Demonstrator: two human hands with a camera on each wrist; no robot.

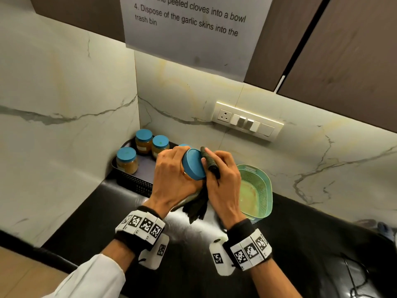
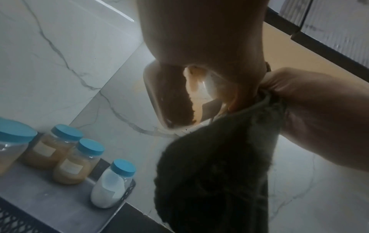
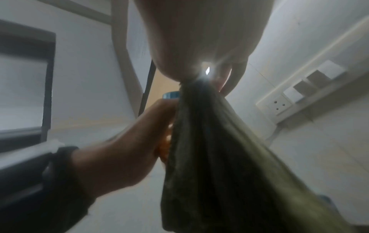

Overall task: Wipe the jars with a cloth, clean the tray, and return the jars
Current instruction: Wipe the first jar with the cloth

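Observation:
My left hand (image 1: pixel 171 173) grips a blue-lidded jar (image 1: pixel 194 164), tilted with its lid toward me, above the counter. My right hand (image 1: pixel 221 168) holds a dark green cloth (image 1: pixel 211 163) against the lid's right side; the cloth's tail (image 1: pixel 197 206) hangs below. In the left wrist view the jar (image 2: pixel 173 97) shows brown contents and the cloth (image 2: pixel 215 173) drapes under it. The right wrist view shows the cloth (image 3: pixel 215 149) hanging from my fingers. Several blue-lidded jars (image 1: pixel 126 160) (image 2: pixel 78 162) stand in the black tray (image 1: pixel 133 181) in the corner.
A light green basket (image 1: pixel 257 190) sits on the black counter (image 1: pixel 300 244) just right of my hands. Marble walls meet at the corner behind the tray. A switch panel (image 1: pixel 247 120) is on the back wall, and a paper sheet (image 1: pixel 189 29) hangs above.

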